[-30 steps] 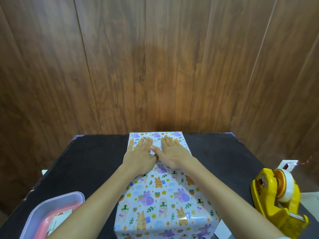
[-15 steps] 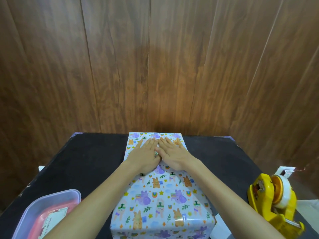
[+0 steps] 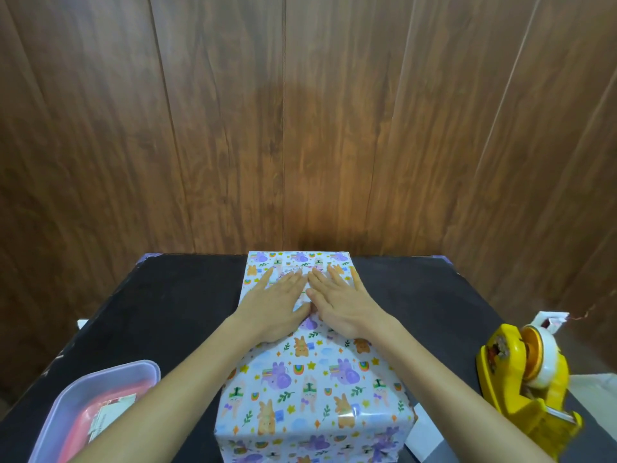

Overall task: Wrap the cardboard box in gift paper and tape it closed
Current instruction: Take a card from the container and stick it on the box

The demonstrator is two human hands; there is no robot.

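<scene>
The box lies mid-table, wholly covered by patterned paper, so no cardboard shows. The frame's lower edge cuts off its near end. Its long axis runs near to far. The left hand and right hand lie flat, side by side, on its far top, fingers straight and pointing far, hiding the paper beneath. A tub, near left, is cut off. A yellow dispenser stands right, well apart.
</scene>
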